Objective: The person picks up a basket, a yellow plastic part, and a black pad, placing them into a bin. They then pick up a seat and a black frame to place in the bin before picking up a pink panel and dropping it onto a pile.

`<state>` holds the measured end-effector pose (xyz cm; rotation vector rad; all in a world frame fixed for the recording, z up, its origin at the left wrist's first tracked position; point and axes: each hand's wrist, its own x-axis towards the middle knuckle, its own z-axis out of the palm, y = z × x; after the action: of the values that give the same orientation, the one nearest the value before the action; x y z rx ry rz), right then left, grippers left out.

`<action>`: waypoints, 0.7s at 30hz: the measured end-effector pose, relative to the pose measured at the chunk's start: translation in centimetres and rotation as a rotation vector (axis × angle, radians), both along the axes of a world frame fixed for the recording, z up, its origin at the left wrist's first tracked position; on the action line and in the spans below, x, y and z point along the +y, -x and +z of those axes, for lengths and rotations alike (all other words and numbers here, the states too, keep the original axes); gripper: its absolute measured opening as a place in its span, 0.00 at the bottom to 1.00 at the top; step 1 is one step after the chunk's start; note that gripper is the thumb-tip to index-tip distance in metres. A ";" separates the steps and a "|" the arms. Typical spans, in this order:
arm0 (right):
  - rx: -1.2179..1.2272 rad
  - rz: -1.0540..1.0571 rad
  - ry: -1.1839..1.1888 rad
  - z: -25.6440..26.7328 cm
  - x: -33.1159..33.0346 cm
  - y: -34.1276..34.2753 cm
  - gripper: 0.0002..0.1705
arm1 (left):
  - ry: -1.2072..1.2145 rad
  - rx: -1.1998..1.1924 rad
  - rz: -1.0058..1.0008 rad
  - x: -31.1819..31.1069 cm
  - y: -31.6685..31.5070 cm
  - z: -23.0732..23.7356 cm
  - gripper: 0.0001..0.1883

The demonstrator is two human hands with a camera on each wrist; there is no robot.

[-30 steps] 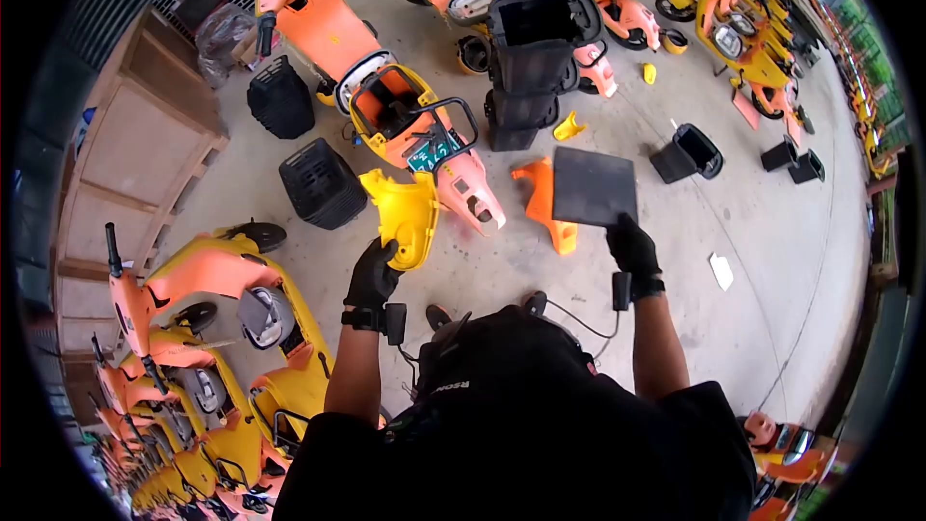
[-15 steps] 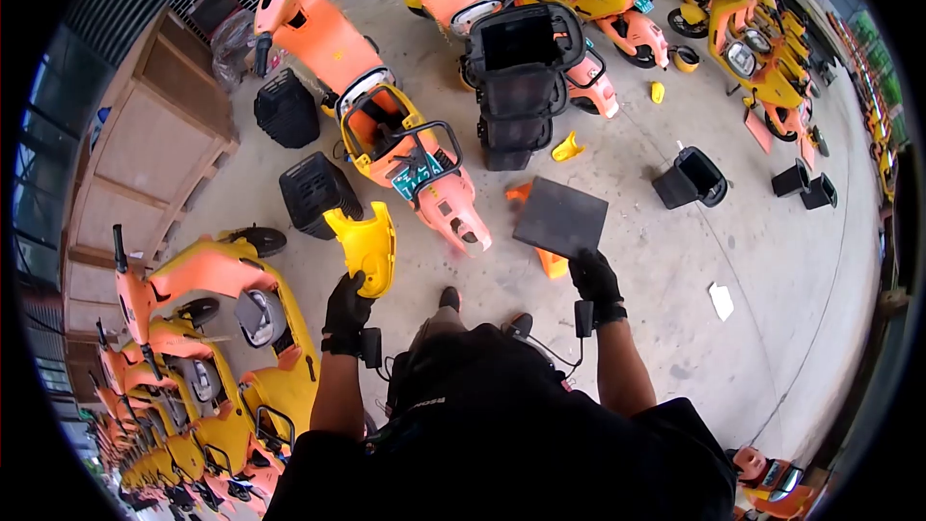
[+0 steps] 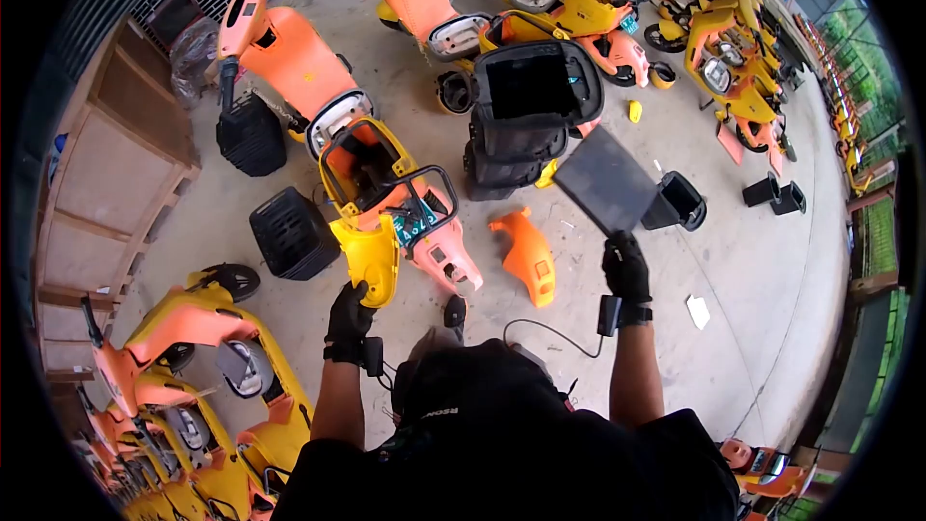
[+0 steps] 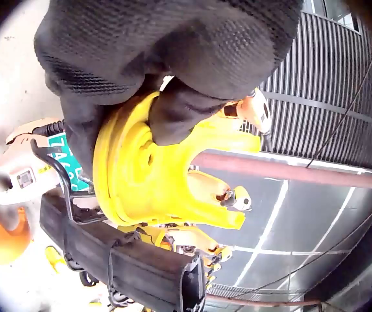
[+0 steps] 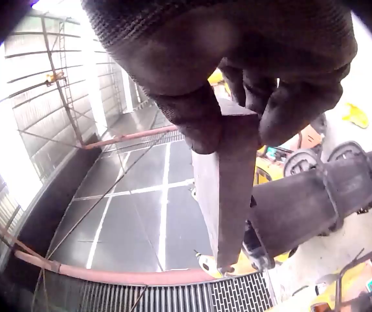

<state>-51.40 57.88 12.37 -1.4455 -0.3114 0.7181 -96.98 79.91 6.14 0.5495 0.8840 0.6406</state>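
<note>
In the head view the left hand [image 3: 348,321], in a black glove, grips the lower end of a yellow plastic cover [image 3: 368,257]. The left wrist view shows its fingers curled over the edge of the yellow cover [image 4: 131,162]. The gloved right hand [image 3: 626,270] pinches a corner of a flat dark grey panel [image 3: 607,179], held out in front. Seen from the right wrist, thumb and fingers clasp the panel's edge [image 5: 231,188]. An orange plastic piece [image 3: 528,256] lies on the floor between the two hands.
An orange and yellow scooter [image 3: 364,159] stands ahead, beside stacked black bins [image 3: 521,130]. Black crates [image 3: 292,232] are at left, near a wooden crate [image 3: 121,174]. More scooters [image 3: 241,357] line the left side. A black bin [image 3: 678,203] and white scrap [image 3: 698,313] lie right.
The panel has swung to the right and tilted, uncovering the orange piece on the floor. Both hands keep their hold. The head view has shifted, and the feet have moved.
</note>
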 end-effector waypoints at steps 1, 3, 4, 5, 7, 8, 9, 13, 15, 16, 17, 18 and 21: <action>-0.250 0.044 0.125 0.4 -0.3 -0.7 0.04 | 0.012 -0.001 -0.008 0.7 -0.4 -0.1 0.17; -0.659 0.040 0.326 1.2 -0.7 -1.6 0.06 | 0.044 0.012 -0.025 1.8 -2.1 0.1 0.18; -0.717 0.017 0.347 1.9 -0.5 -1.9 0.06 | 0.071 -0.048 -0.025 2.2 -3.2 0.8 0.19; -0.525 -0.021 0.258 2.6 -0.4 -2.0 0.06 | 0.093 -0.022 -0.038 2.8 -3.5 0.0 0.19; 0.128 -0.140 -0.146 4.0 0.2 -2.4 0.06 | 0.118 0.014 -0.076 3.8 -3.9 -1.6 0.20; -0.004 -0.165 0.010 5.1 1.1 -2.1 0.04 | 0.129 0.014 -0.087 4.1 -4.3 -1.9 0.20; -0.006 -0.175 0.021 6.1 2.0 -2.1 0.04 | 0.137 0.013 -0.093 4.3 -4.7 -2.3 0.20; 0.016 -0.239 -0.041 8.1 8.1 -4.1 0.12 | 0.163 0.004 -0.162 5.8 -6.7 -2.4 0.20; -0.395 -0.113 0.060 10.3 13.0 -4.3 0.14 | 0.180 -0.026 -0.182 6.5 -7.5 -2.8 0.20; -0.200 -0.163 -0.020 10.5 15.4 -5.1 0.16 | 0.186 -0.066 -0.197 6.8 -7.8 -2.9 0.20; -0.199 -0.126 0.000 10.1 17.0 -6.0 0.17 | 0.187 -0.062 -0.202 7.0 -7.9 -2.7 0.20; -0.231 -0.069 0.058 9.3 18.4 -7.2 0.18 | 0.186 -0.002 -0.218 7.3 -8.0 -2.2 0.20; -0.316 -0.015 0.149 8.3 22.5 -8.4 0.18 | 0.165 0.024 -0.222 7.7 -8.1 -1.9 0.21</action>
<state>-43.04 80.43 20.66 -1.7036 -0.4981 0.5073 -88.85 87.62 4.26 0.4985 0.8751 0.3565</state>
